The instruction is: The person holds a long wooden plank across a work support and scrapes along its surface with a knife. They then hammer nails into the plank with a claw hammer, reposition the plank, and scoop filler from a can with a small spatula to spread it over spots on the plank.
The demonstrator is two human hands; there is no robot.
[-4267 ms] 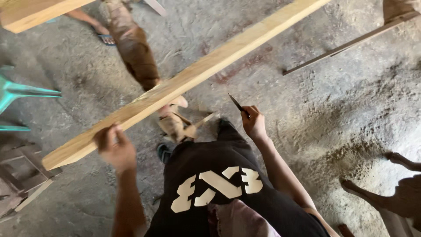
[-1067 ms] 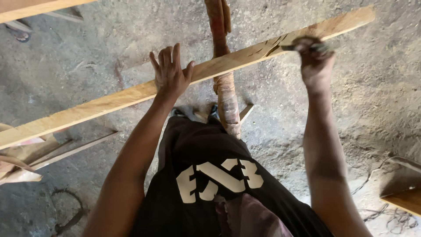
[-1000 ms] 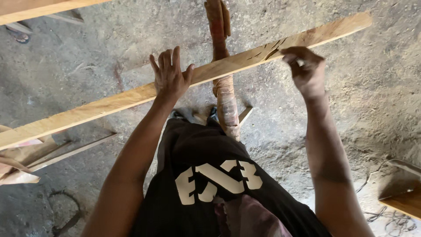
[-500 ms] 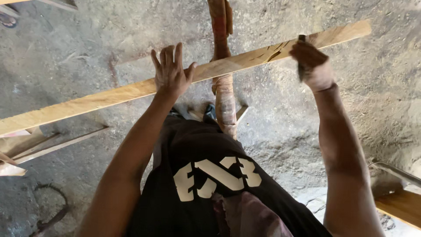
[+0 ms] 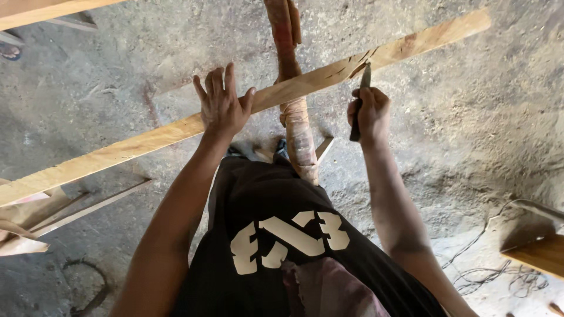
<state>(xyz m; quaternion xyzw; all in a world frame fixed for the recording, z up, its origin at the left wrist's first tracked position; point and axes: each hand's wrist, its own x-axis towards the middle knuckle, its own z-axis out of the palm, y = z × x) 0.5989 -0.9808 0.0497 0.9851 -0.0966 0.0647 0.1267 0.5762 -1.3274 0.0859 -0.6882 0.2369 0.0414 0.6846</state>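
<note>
A long pale wooden plank (image 5: 147,141) runs from lower left to upper right in front of me. My left hand (image 5: 221,105) lies flat on it, fingers spread, pressing it down. It rests across a rough reddish-brown wooden post (image 5: 296,117). My right hand (image 5: 369,114) is closed around a dark narrow tool (image 5: 359,103) whose tip touches the plank's near edge, beside dark cut marks (image 5: 352,61) in the wood.
A second plank (image 5: 47,12) crosses the top left corner. Thin wood slats and offcuts (image 5: 53,211) lie at the left on the grey concrete floor (image 5: 482,117). A wooden piece (image 5: 537,252) and loose wires (image 5: 482,264) sit at the lower right.
Over four seconds the plank has settled across the post and my left hand has gone flat on it. In the last second my right hand has lowered slightly, the tool's tip now at the plank's edge.
</note>
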